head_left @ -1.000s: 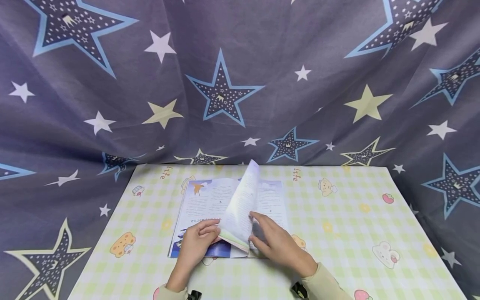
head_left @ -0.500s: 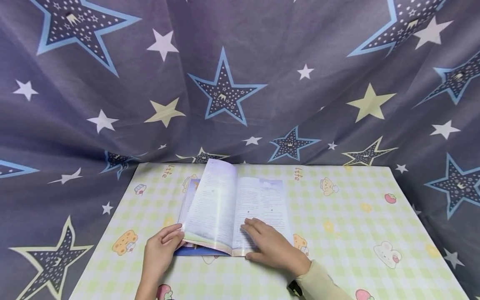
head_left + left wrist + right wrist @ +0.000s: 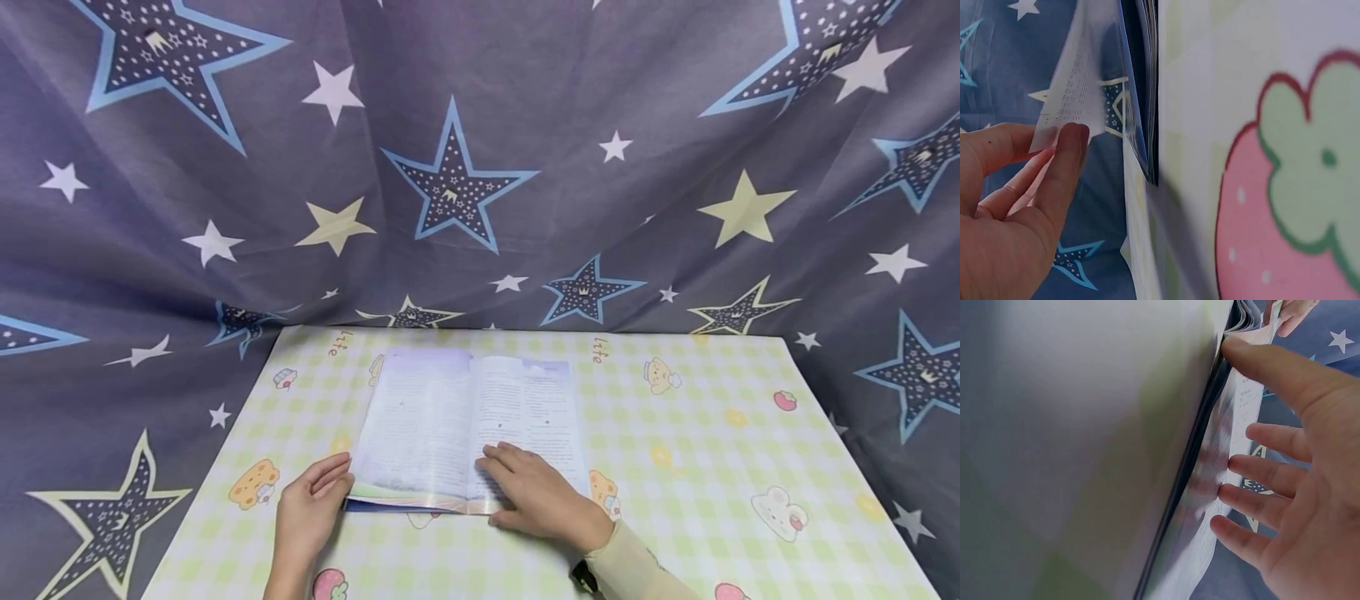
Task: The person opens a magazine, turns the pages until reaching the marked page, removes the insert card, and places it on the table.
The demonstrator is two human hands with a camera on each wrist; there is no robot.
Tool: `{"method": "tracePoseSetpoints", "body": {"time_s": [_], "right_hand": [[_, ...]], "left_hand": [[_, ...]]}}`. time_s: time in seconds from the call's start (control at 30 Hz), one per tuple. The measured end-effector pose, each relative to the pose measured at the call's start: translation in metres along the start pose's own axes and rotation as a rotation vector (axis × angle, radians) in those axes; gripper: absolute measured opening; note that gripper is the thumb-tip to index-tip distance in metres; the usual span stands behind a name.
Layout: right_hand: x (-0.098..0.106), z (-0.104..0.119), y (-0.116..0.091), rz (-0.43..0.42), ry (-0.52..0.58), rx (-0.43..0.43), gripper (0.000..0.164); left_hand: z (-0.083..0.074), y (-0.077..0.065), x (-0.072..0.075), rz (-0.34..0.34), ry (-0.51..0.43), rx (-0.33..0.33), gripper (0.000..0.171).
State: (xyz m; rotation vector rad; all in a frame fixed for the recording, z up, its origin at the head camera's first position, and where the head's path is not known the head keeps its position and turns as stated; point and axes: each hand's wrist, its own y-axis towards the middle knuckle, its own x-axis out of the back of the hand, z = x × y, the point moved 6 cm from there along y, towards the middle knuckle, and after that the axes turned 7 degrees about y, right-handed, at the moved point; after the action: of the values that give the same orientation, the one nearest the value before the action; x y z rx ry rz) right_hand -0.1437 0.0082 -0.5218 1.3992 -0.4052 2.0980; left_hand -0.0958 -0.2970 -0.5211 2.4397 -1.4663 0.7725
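An open book lies on the table, its pages printed with small text. At the book's lower left, my left hand pinches the corner of a page. The left wrist view shows that page between thumb and fingers, raised off the rest of the book. My right hand rests with spread fingers on the lower part of the right page. In the right wrist view its thumb touches the book's bottom edge near the spine. A dark blue strip of the page beneath shows along the lower left edge.
The table wears a green-and-white checked cloth with cartoon prints. Behind it and at both sides hangs a dark curtain patterned with stars. A dark strap sits at the right wrist, by a pale sleeve.
My left hand has carried the page from upright near the spine over to the left, where it now covers the earlier left page. The right hand has flattened onto the right page.
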Motion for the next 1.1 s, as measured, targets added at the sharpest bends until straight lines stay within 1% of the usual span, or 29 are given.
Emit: {"method": "tracePoseSetpoints", "body": {"time_s": [0.13,0.27,0.37,0.47,0.63,0.77,0.87,0.93,1.1], "right_hand": [[0.001,-0.001,-0.001,-0.004,-0.005,0.015,0.073],[0.001,-0.001,-0.001,-0.015,-0.013,0.039,0.069],[0.003,-0.001,-0.003,-0.021,-0.018,0.053,0.062],[0.006,-0.002,-0.005,-0.033,-0.024,0.061,0.050],[0.015,-0.007,-0.014,-0.081,-0.040,0.038,0.032],[0.024,-0.018,-0.026,-0.124,-0.041,-0.003,0.026],[0.031,-0.027,-0.036,-0.171,-0.029,-0.021,0.026],[0.036,-0.034,-0.042,-0.220,-0.037,-0.027,0.028],[0.050,-0.048,-0.052,-0.384,-0.051,-0.050,0.039]], "left_hand": [[-0.001,0.001,-0.001,0.005,-0.041,-0.006,0.029],[-0.002,0.003,-0.001,0.009,-0.051,0.009,0.030],[-0.003,0.003,-0.001,0.005,-0.047,0.014,0.030],[-0.005,0.004,-0.003,0.001,-0.046,0.008,0.028],[-0.008,0.005,-0.008,0.005,-0.044,-0.013,0.027],[-0.011,0.006,-0.014,0.012,-0.033,-0.024,0.027],[-0.014,0.005,-0.017,0.024,-0.033,-0.036,0.027],[-0.016,0.005,-0.019,0.038,-0.036,-0.047,0.027],[-0.022,0.005,-0.026,0.075,-0.044,-0.059,0.027]]}}
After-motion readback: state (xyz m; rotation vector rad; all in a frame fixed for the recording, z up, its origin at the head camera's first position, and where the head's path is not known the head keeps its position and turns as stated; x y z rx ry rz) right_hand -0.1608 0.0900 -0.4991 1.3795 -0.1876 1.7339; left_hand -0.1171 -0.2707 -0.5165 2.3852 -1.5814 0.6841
